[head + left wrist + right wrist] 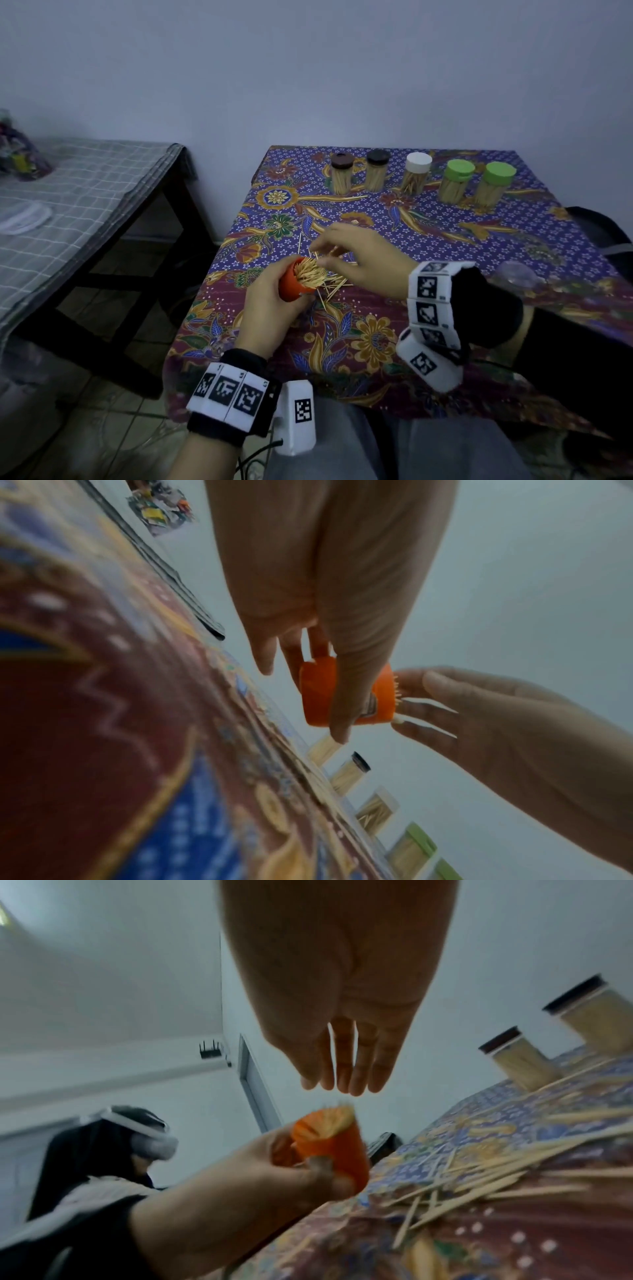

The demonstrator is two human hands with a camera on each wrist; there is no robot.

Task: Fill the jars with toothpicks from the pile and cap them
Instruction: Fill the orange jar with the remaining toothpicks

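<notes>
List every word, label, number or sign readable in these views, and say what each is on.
No text can be read.
Left wristband tags: black-and-white square code patterns; the tiny digits at their corners are too small to read.
Right wristband tags: code patterns only, no words.
Orange jar: a label patch under the left hand's fingers, too blurred to read.

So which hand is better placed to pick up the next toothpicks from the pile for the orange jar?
The right hand, probably. It hovers empty, fingers straight, just over the loose toothpicks, while the left hand grips the orange jar, tilted and open toward it.
</notes>
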